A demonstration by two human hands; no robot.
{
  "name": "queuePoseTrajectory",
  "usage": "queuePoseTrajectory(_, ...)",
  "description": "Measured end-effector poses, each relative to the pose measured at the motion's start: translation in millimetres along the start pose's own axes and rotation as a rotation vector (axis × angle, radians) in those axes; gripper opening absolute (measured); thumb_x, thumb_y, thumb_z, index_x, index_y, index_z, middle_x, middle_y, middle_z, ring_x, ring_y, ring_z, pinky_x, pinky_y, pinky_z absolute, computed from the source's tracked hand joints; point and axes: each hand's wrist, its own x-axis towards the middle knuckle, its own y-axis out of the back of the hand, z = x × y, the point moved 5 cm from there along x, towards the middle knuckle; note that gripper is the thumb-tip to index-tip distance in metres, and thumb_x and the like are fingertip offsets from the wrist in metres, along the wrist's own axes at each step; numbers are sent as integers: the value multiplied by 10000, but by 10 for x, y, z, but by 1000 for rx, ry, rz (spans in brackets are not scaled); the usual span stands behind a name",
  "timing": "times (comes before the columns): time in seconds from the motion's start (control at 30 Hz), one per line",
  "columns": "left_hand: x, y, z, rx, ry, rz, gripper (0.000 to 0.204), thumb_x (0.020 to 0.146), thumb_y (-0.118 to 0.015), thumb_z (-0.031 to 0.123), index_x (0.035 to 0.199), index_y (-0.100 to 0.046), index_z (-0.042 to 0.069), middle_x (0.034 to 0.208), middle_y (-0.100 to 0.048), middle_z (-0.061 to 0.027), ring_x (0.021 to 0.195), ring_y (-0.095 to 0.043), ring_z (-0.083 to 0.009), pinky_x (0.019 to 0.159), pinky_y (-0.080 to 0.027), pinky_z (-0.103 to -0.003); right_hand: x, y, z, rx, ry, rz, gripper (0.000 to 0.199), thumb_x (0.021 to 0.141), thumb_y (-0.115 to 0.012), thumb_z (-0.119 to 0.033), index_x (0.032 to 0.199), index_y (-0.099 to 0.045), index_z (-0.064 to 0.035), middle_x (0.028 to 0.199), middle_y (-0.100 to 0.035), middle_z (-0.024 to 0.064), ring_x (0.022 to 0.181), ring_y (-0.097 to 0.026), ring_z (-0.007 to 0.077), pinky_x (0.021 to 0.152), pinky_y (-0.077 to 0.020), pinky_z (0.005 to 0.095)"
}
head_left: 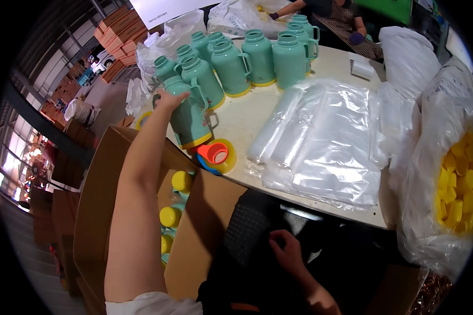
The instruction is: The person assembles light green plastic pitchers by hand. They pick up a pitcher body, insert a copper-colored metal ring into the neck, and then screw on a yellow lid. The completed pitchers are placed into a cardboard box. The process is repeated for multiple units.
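Note:
My left hand [168,100] reaches forward and grips the top of a green vacuum flask [188,123] with a yellow base, its fingers partly hidden behind the neck. This flask tilts slightly near the table's left edge, its handle to the right. Beside its base lie an orange cup [215,153], a yellow round piece [228,164] and a blue piece [207,166]. Low over my dark clothing, my right hand [288,252] is loosely curled, a gap between thumb and fingers, and nothing shows in it. Several more green flasks [229,65], lidless with handles, stand behind.
Below the table edge, an open carton [199,231] holds several yellow-capped flasks [171,216]. Clear plastic bags [331,142] lie stacked on the white table [242,116]. At right hangs a plastic sack of yellow parts [460,194]. Across the table is another person [333,23].

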Motion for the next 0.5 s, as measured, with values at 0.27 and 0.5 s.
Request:
queuePoseTrajectory(0.27,-258,-5,335,-363,107,-3,1543,572,-921,580,1442,56,-236,1425,-486,-322,1260,-586,-341,1032,-497,-363,1,212,177,75,-81,-32,213,918,-688,-72,1128,-676,-35,999,-716,89,916,-693,170,810,-555,305)
queuePoseTrajectory(0.5,-732,-380,407,-289,180,-440,1384,621,-895,611,1541,-98,-48,1517,-405,-247,1287,-539,-411,958,-424,-739,-85,391,292,-11,-129,11,223,918,-687,-97,1132,-679,-33,1019,-724,105,940,-699,183,829,-551,310)
